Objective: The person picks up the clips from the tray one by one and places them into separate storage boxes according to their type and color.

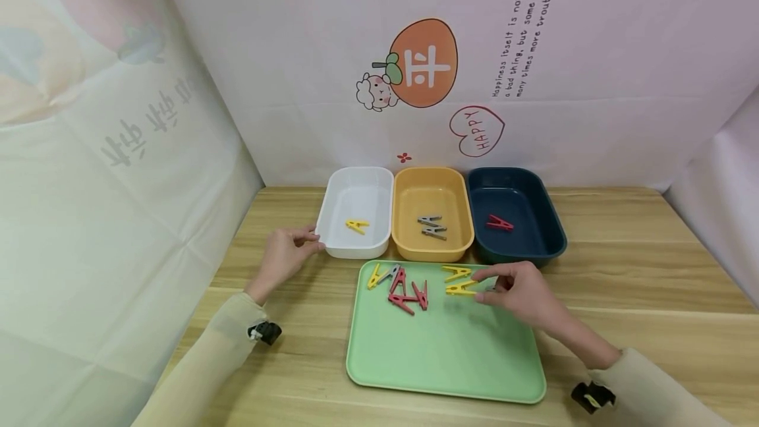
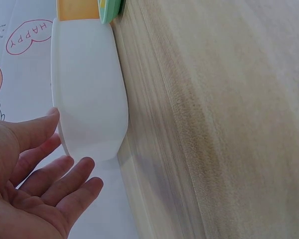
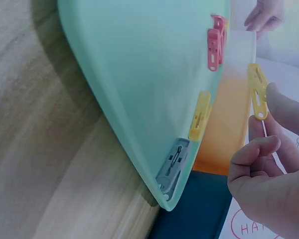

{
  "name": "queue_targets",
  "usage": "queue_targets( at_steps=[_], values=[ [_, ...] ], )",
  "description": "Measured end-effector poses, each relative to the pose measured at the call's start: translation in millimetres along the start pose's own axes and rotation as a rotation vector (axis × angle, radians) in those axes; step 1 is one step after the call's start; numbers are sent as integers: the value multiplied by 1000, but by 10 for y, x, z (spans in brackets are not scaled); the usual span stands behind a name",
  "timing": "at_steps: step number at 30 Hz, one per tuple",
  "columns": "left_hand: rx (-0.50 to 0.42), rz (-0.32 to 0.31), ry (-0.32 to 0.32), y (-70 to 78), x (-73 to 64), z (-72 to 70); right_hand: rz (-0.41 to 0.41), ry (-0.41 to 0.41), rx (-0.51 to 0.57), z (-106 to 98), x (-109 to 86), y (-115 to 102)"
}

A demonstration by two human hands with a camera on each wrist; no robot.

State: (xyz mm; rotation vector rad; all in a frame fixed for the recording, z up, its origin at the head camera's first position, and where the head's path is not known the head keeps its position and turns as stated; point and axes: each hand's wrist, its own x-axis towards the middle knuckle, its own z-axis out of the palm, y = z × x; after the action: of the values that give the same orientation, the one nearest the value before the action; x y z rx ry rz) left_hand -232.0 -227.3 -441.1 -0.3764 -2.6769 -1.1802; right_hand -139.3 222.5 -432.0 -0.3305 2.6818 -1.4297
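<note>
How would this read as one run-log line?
right hand: pinches yellow clothespin over green tray; left hand: touches white bin; orange bin: grey clothespins; blue bin: red clothespin

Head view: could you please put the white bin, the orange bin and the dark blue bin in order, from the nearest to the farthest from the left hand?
From the left hand:
1. White bin, leftmost, right at the fingertips.
2. Orange bin, in the middle.
3. Dark blue bin, rightmost.
</note>
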Motion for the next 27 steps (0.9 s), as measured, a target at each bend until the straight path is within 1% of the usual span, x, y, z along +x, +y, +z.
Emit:
queue_targets(
  at_steps=[9, 13, 17, 27],
  values=[
    [-1, 4, -1, 12, -1, -7, 67, 19, 112, -53, -12, -87],
    [-8, 2, -3, 11, -2, -7, 58, 27, 136, -64, -13, -103],
    [-22, 1, -7, 15, 5, -2, 34, 25, 138, -87, -13, -108],
    [-6, 4, 3, 5, 4, 5, 43, 41, 140, -149, -26, -160]
  ],
)
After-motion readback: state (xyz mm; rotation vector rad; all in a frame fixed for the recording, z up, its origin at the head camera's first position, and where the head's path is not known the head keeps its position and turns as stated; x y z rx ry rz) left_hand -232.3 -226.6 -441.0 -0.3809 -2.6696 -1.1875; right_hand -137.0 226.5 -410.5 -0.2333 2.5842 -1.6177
